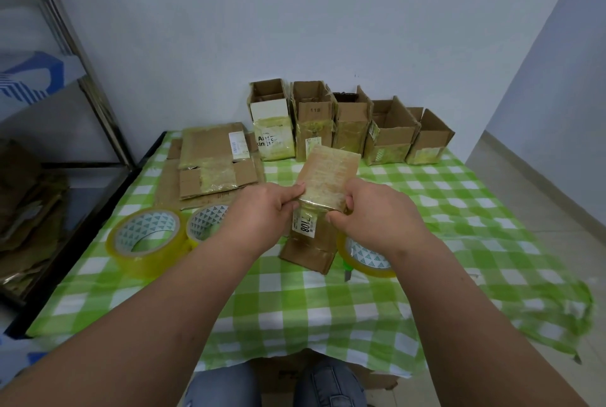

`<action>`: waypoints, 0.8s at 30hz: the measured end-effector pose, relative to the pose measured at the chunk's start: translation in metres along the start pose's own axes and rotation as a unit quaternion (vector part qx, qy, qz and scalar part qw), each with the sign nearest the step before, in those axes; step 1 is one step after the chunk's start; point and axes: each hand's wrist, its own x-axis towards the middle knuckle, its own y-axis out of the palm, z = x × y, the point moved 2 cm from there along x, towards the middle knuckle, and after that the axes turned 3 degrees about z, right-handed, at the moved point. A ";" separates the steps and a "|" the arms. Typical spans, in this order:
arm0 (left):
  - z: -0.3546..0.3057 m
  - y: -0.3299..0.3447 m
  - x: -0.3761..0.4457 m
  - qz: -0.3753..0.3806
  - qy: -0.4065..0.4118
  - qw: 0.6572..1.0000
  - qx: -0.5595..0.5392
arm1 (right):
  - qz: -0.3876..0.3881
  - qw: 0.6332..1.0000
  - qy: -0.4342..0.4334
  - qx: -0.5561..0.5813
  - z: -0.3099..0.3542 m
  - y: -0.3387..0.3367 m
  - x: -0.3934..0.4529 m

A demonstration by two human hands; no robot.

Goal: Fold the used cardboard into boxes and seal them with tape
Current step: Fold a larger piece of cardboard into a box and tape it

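left hand point(272, 206) fingers curled, pinching left edge of small cardboard box point(323, 203), held upright at table centre above checked cloth point(295, 308). right hand point(370, 213) grips right edge. likely light, stiff, old tape slick; hold by edges, near corners.

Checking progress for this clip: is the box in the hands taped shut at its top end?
Yes: the box has its top flaps flat under yellowish tape; both hands grip it.
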 end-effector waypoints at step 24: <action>0.001 0.001 -0.002 -0.002 -0.011 0.999 -0.033 | 0.110 0.928 0.027 0.354 -0.051 -0.008 -0.017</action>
